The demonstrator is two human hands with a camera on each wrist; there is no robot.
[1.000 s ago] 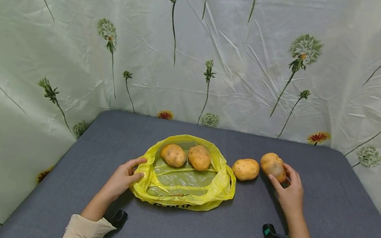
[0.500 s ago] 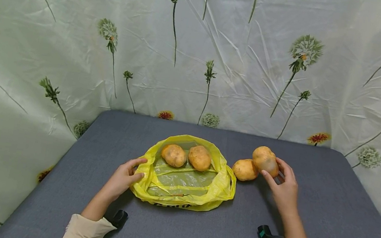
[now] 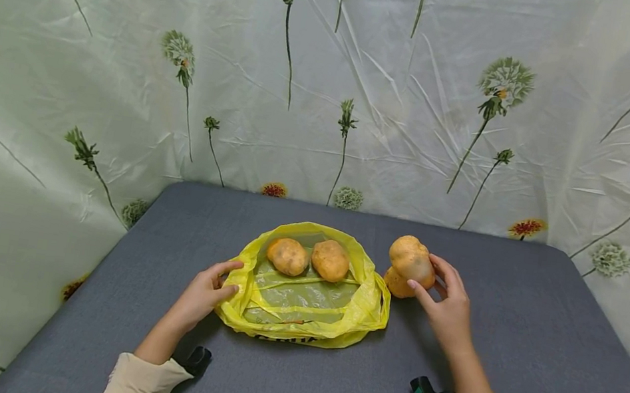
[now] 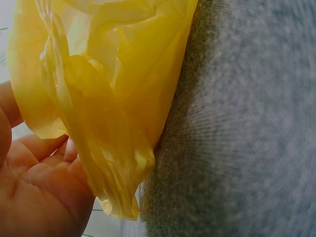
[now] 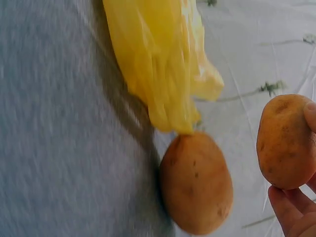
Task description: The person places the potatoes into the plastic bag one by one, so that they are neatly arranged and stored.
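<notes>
On the counter (image 3: 312, 391), the yellow plastic bag (image 3: 361, 314), its rim in the left grip (image 3: 205, 290), should crumple easily, while the potato (image 3: 411, 260) in the right grip (image 3: 451, 310), raised beside it, seems firm, rather heavy, best held around its sides.

Head view: even, soft light; pale sheen along curtain (image 3: 424, 104) creases; soft shadows on table (image 3: 319, 385). Wrist views dimmer, softer; table blurred, grainy; yellow bag (image 4: 128, 98) glows, translucent.

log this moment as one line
left hand: on rim of yellow bag | right hand: holds raised potato | in bag: two potatoes | on table: other potato, beside bag
</notes>
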